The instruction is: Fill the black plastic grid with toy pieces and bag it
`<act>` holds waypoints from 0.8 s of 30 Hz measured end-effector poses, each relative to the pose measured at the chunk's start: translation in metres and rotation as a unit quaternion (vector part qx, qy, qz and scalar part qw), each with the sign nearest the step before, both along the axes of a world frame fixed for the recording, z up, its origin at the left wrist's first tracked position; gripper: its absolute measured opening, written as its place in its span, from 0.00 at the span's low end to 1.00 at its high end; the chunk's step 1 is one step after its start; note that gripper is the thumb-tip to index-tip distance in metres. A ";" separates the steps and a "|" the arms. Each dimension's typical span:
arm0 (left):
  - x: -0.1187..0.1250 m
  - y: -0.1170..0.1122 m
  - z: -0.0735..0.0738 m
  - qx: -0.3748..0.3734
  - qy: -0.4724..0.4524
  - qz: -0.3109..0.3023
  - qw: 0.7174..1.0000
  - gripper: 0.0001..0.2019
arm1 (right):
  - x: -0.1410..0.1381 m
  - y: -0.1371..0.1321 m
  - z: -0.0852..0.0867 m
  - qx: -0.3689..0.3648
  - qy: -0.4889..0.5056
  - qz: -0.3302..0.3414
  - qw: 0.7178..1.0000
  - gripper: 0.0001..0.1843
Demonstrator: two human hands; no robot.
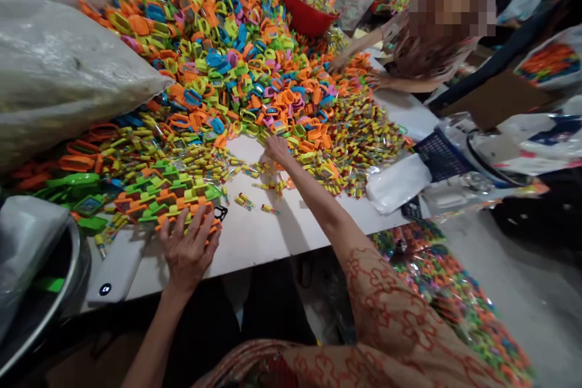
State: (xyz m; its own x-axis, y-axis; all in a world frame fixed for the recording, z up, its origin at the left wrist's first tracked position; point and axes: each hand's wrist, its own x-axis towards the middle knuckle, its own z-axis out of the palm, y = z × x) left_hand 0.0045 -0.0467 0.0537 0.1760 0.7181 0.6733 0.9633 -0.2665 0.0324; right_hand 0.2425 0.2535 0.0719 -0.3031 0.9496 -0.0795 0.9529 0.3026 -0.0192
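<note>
My left hand, fingers spread, rests against the near side of a neat block of orange and green plastic toy watches. My right hand reaches to the near edge of a big heap of loose toy watches in orange, yellow, green, blue and pink. Its fingers are bent together and partly hidden; what they hold I cannot make out. Around both hands lie many small yellow tubes with clear wrapping. A few of these tubes lie apart on the white table.
A co-worker's hand is in the heap at the back right. A large white sack bulges at the left. A red basin stands behind the heap. A white power bank, a metal-rimmed tub and a blue basket flank the table.
</note>
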 end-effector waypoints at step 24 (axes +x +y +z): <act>0.003 -0.004 -0.003 -0.129 -0.109 0.016 0.985 0.20 | -0.007 -0.193 -0.050 -0.187 0.471 -0.059 0.860 0.07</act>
State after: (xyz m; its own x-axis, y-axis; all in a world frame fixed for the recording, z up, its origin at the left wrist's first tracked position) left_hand 0.0076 -0.0507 0.0508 0.0221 0.8735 0.4864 0.9337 -0.1919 0.3023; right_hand 0.2359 0.0606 0.0223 -0.3034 0.9395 -0.1592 0.4851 0.0085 -0.8744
